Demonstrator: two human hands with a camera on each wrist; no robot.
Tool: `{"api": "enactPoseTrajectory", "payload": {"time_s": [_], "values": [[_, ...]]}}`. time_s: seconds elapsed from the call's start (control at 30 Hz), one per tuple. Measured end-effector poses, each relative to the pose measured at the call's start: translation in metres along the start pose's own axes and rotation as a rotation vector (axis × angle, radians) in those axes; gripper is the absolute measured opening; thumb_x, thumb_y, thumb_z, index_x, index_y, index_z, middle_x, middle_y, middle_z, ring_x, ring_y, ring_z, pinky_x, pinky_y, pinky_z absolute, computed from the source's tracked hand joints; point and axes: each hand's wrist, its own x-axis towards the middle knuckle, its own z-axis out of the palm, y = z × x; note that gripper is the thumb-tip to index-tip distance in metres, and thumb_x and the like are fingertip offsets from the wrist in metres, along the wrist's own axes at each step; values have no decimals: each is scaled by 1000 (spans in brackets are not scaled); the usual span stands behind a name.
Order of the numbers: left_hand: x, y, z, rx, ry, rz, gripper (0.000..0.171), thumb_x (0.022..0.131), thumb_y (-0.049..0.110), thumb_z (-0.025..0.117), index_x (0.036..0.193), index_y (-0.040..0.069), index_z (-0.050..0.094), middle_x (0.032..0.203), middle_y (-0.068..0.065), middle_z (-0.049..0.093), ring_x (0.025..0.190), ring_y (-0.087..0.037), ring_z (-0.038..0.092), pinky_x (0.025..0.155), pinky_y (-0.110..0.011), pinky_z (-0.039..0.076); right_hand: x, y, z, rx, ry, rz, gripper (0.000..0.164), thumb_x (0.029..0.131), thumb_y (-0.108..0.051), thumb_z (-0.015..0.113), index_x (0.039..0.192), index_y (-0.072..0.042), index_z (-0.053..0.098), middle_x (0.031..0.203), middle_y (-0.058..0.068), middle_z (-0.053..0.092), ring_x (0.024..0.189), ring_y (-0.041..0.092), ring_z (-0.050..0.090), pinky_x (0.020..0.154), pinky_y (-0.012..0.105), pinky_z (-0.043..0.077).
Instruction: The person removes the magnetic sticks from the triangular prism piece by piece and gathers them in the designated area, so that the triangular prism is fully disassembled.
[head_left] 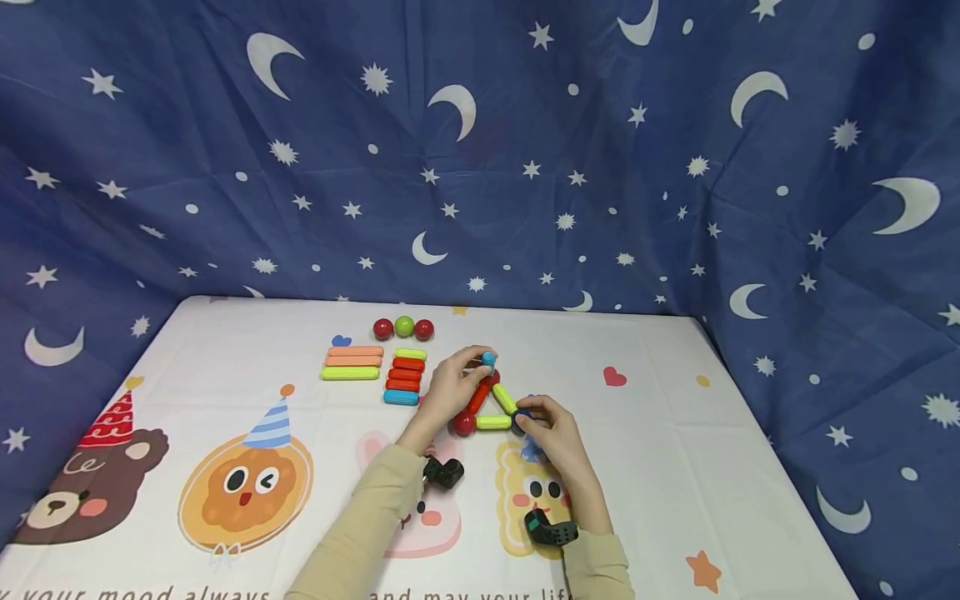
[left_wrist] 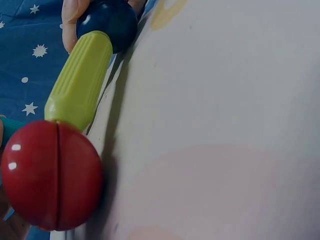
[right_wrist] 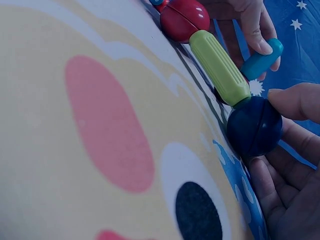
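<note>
My left hand pinches a short blue rod between thumb and fingers, and the rod stands over the far red ball of a small triangle. That triangle lies on the table, built of balls joined by a red rod and two yellow-green rods. At its near left corner is another red ball, large in the left wrist view. My right hand grips the dark blue ball at the right corner, thumb on one side and fingers on the other.
Left of the triangle lies a column of short rods in yellow-green, red and blue. Beside it are longer orange and yellow-green rods. Two red balls and a green ball sit behind them. A starry blue curtain hangs behind the table.
</note>
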Motion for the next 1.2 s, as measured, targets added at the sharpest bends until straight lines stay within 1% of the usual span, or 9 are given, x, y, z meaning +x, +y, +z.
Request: {"api": "enactPoseTrajectory", "payload": {"time_s": [0.23,0.4,0.53,0.63,0.67,0.77,0.93,1.07,1.2], "values": [[0,0,0,31,15,-16,25,92,17,63,116,19,65,115,-7,69,108,-27,66,94,-44,52,0,0,0,6,0,2,24,87,-13,69,110,-11,66,110,10,65,94,15,59,81,18,48],[1,-1,0,51,29,8,23,91,15,63,114,17,66,115,-8,70,104,-27,68,93,-44,52,-1,-1,0,-1,0,2,24,87,-13,69,110,-11,66,109,10,65,94,15,59,81,19,48],[2,2,-2,25,34,-11,20,93,14,61,112,18,66,113,-7,68,93,-25,69,80,-36,55,-2,-1,0,1,-7,-3,23,87,-12,68,110,-10,66,108,11,66,93,15,59,81,20,48],[4,5,-5,-3,28,-28,20,94,13,59,113,18,65,112,-7,65,84,-26,66,69,-28,50,-2,-2,0,3,-5,-12,23,87,-11,68,110,-10,66,107,11,66,92,15,59,80,19,48],[5,5,-5,-8,25,-29,21,95,13,58,114,17,64,111,-7,65,82,-26,65,68,-27,49,-3,-2,0,3,-4,-14,23,87,-11,68,110,-10,66,107,11,66,92,15,59,79,19,48],[6,4,-7,-8,18,-24,23,95,13,58,117,16,64,112,-7,65,85,-25,65,72,-29,51,-3,-2,0,-1,1,-15,23,87,-10,68,110,-10,67,107,11,66,92,15,59,79,19,48],[3,7,-14,13,22,11,26,94,12,60,119,14,63,113,-9,64,93,-25,67,83,-36,55,-3,-1,0,-8,3,-7,23,87,-11,68,110,-10,66,108,11,66,93,16,59,81,20,48],[-2,9,-25,39,27,38,27,92,12,63,119,12,64,110,-10,65,91,-25,66,83,-38,55,-3,0,0,-9,0,-8,23,87,-11,68,110,-11,67,108,11,66,93,16,59,81,21,48],[-9,12,-37,90,20,53,26,90,15,67,115,11,66,106,-8,66,86,-21,65,80,-34,55,-1,-1,-1,-19,0,-19,23,87,-12,68,110,-11,67,107,10,66,92,15,59,80,20,48]]}}
